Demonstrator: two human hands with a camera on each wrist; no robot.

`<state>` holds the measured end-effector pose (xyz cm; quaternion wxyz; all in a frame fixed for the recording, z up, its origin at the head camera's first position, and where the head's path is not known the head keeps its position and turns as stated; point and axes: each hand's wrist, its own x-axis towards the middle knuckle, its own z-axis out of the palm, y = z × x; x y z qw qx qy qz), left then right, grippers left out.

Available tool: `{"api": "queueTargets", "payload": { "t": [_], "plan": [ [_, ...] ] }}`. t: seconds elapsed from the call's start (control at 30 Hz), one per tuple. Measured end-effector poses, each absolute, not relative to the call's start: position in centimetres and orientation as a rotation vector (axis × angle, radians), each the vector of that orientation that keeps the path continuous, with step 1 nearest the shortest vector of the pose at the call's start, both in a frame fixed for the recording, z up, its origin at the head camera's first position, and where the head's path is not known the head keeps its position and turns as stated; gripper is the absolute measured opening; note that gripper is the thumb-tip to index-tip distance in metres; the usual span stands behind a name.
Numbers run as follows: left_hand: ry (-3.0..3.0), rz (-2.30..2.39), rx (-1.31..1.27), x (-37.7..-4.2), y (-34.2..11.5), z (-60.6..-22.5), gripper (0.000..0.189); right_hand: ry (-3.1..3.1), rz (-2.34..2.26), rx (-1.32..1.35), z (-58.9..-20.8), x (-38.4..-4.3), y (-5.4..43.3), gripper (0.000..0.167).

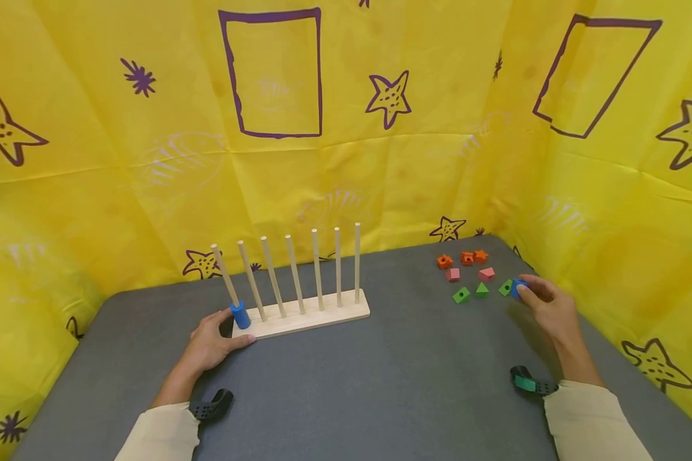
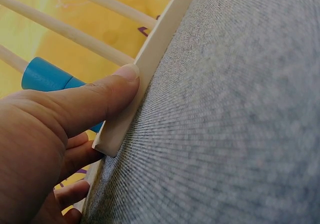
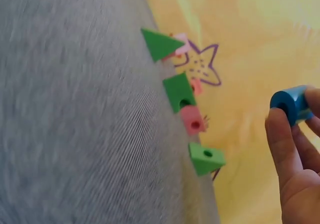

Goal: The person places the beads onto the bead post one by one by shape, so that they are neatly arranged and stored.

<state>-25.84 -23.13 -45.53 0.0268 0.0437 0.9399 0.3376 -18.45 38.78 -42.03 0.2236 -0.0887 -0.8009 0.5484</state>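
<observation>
A curtained booth, this was: yellow cloth (image 1: 346,166) with purple starfish (image 1: 389,99) hung right behind and beside a grey table (image 1: 380,384), the wider room's kind impossible to tell!

Head view looks forward and down; wrist views, close to the fingers (image 3: 284,146), share its tabletop (image 1: 380,384).

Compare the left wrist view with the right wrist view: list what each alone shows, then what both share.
Left wrist only: the left hand gripping the wooden base, its upright pegs, and the threaded blue stack on one peg.

Right wrist only: the right hand pinching a blue cylinder, plus green blocks and pink blocks.

Both: the grey tabletop and the yellow backdrop with purple markings.
</observation>
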Motion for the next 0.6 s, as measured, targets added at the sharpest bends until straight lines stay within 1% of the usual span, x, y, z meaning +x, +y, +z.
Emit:
{"api": "queueTargets", "payload": {
  "t": [0.23,0.4,0.6],
  "plan": [
    [2.89,1.033,0.115,-25.7,-23.3,-45.2,0.101,-2.136,1.617,-0.176,-40.3,-18.8,37.5,0.04],
    [2.893,1.04,0.129,-25.7,-23.2,-45.3,0.1,-2.178,1.507,-0.132,-38.8,-18.6,36.1,0.037],
    [2.905,1.052,0.15,-25.7,-23.0,-45.5,0.096,-2.204,1.466,-0.084,-36.3,-18.1,34.4,0.039]
  ]
}}
